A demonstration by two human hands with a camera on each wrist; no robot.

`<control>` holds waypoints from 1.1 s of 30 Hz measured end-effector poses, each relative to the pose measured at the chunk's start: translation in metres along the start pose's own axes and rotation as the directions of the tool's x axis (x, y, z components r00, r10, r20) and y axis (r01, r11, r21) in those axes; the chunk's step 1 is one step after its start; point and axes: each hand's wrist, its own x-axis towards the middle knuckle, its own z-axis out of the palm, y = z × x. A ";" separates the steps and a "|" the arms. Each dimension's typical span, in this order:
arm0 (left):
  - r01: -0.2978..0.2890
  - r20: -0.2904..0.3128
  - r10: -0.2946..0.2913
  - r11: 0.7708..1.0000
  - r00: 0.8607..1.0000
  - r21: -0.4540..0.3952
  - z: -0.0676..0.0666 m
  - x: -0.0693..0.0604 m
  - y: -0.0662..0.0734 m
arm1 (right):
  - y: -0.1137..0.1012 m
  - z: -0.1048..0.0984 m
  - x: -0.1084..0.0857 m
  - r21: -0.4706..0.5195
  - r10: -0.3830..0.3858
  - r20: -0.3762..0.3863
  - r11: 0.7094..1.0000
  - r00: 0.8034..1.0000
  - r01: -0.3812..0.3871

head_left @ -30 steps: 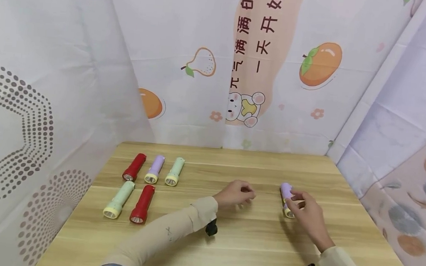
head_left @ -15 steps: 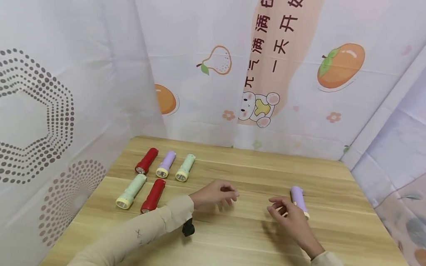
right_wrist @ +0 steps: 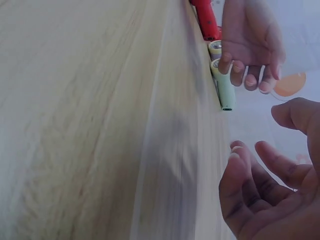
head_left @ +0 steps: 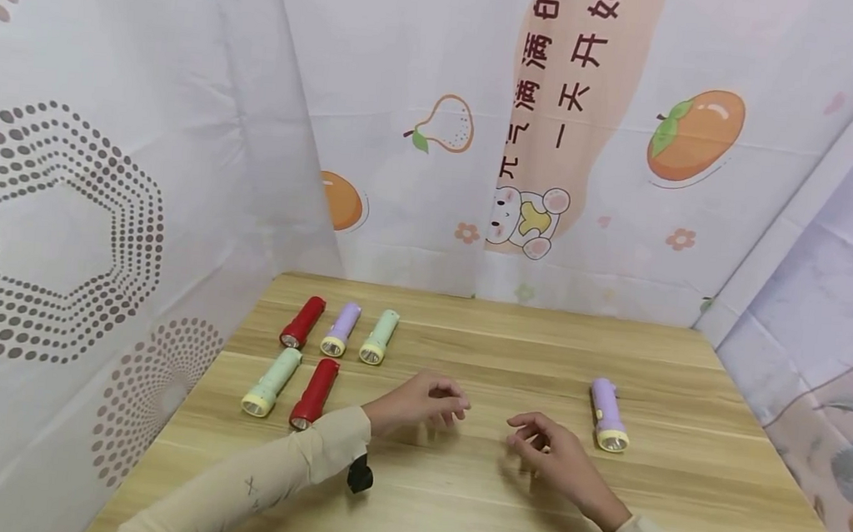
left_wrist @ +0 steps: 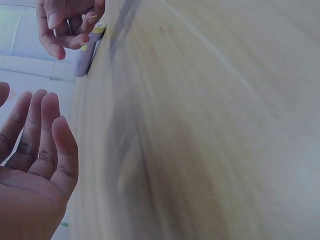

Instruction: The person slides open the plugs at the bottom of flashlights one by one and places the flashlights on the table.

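My left hand (head_left: 419,403) hovers over the middle of the table, its fingers loosely bent and holding nothing. Facing it, my right hand (head_left: 550,455) is also above the wood with relaxed fingers and nothing in them. A purple flashlight (head_left: 609,416) lies to the right of my right hand, apart from it. On the left lie a red flashlight (head_left: 303,321), another purple flashlight (head_left: 340,329) and a light green flashlight (head_left: 379,337) in a back row. In front of them are a second green flashlight (head_left: 272,382) and a second red flashlight (head_left: 314,393), nearest my left hand.
The wooden table (head_left: 467,520) has white printed curtains (head_left: 400,214) behind it and at both sides. A black strap piece (head_left: 361,474) hangs beneath my left wrist.
My right hand has moved left, away from the purple flashlight, which now shows whole. My left hand has drawn left too. The head view has shifted, so everything on the table sits further right.
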 end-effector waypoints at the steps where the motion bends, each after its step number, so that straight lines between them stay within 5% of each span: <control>1: 0.004 -0.005 -0.004 1.000 1.000 0.001 0.000 -0.001 0.000 | 0.000 0.000 0.000 0.007 0.003 0.007 1.000 1.000 -0.003; 14: -0.005 -0.012 0.006 0.999 1.000 0.038 -0.010 -0.007 -0.002 | -0.009 0.007 0.016 0.080 0.081 0.070 0.993 0.994 -0.087; 24: 0.005 -0.106 0.004 0.996 0.994 0.085 -0.043 -0.011 0.004 | -0.023 0.028 0.034 0.109 0.060 0.113 0.991 0.992 -0.073; 33: 0.018 -0.228 0.007 0.994 0.974 0.105 -0.078 -0.004 0.000 | -0.033 0.053 0.050 0.116 0.053 0.122 0.991 0.991 -0.067</control>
